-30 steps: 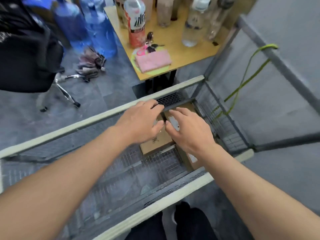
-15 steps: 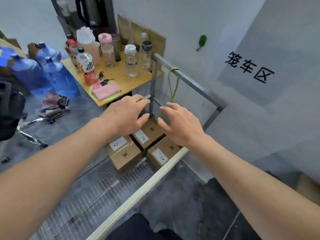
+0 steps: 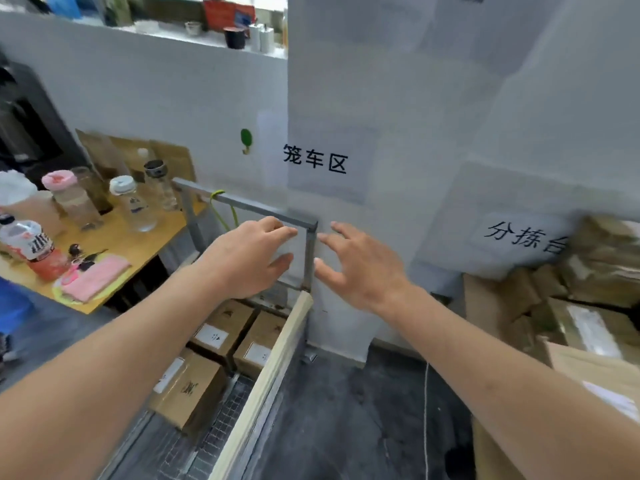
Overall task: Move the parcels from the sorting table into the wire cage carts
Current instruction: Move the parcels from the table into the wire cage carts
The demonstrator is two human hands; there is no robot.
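Note:
Three brown cardboard parcels lie in the wire cage cart [image 3: 277, 355]: one nearest me [image 3: 194, 393], one behind it [image 3: 225, 323] and one at the far right corner [image 3: 263, 341]. My left hand [image 3: 249, 258] hovers above the cart's far end, fingers relaxed and holding nothing. My right hand [image 3: 360, 265] is raised beside it, just past the cart's grey corner post [image 3: 308, 254], fingers spread and empty. More brown parcels [image 3: 588, 271] are piled at the right on the sorting table.
A yellow side table [image 3: 104, 251] with several bottles, keys and a pink pouch stands left of the cart. The white wall carries two paper signs [image 3: 315, 161]. A green cord [image 3: 221, 206] hangs on the cart's top rail. Dark floor lies between cart and parcel pile.
Both hands have lifted away from the parcels in the cart and now hang in the air. My view has swung up and to the right, bringing the pile of parcels into sight.

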